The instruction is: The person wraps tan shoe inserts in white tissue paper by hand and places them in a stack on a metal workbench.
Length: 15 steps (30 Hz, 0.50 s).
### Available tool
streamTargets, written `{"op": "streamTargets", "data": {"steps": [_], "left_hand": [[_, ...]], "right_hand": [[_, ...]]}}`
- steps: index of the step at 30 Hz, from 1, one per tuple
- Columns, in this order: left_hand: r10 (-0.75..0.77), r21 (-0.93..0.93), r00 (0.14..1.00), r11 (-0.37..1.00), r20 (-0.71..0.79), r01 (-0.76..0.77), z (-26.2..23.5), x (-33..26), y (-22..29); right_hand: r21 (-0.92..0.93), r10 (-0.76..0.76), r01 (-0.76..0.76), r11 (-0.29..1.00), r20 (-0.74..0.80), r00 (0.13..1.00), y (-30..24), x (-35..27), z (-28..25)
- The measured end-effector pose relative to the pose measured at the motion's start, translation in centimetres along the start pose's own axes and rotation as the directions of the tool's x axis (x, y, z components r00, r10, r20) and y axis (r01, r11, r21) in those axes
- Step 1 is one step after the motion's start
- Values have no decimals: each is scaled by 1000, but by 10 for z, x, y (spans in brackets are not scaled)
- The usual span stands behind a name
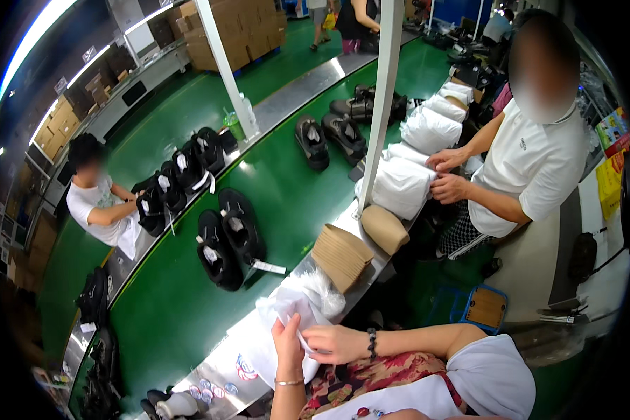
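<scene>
Over the near metal edge of the work line, my left hand [288,343] pinches a thin white sheet [295,306] that looks like tissue paper. My right hand [334,342], a dark bead bracelet at its wrist, grips the same sheet close beside it. White material spreads below and left of my hands. Just beyond lies a crumpled bundle of clear plastic [323,292]. Behind it stands a stack of brown cardboard inserts [341,256]. On the green belt, a pair of black shoes [229,238] sits with white paper inside and a white tag.
A white post [379,105] rises from the near edge. To the right, a person [532,161] handles white wrapped bundles [399,185]. Across the green belt [154,315], another person [101,199] works at black shoes [178,175]. A blue-framed stool [484,308] stands at right.
</scene>
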<state>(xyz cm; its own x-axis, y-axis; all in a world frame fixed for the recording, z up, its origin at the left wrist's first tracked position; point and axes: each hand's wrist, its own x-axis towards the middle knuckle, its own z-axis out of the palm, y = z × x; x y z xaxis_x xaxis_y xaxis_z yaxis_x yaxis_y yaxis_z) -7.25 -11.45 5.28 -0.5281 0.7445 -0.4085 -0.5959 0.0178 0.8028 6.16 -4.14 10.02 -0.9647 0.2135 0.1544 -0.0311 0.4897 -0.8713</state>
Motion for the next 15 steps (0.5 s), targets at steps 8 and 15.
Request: {"op": "streamTargets", "data": {"steps": [8, 15], "left_hand": [[314, 453, 944, 860, -105, -235, 15, 12, -13], [317, 728, 948, 655, -19, -204, 42, 83, -85]], "right_hand": [[-185, 164, -405, 895, -708, 687, 107, -64, -91], [-347, 398, -655, 671, -577, 713, 202, -37, -81]]}}
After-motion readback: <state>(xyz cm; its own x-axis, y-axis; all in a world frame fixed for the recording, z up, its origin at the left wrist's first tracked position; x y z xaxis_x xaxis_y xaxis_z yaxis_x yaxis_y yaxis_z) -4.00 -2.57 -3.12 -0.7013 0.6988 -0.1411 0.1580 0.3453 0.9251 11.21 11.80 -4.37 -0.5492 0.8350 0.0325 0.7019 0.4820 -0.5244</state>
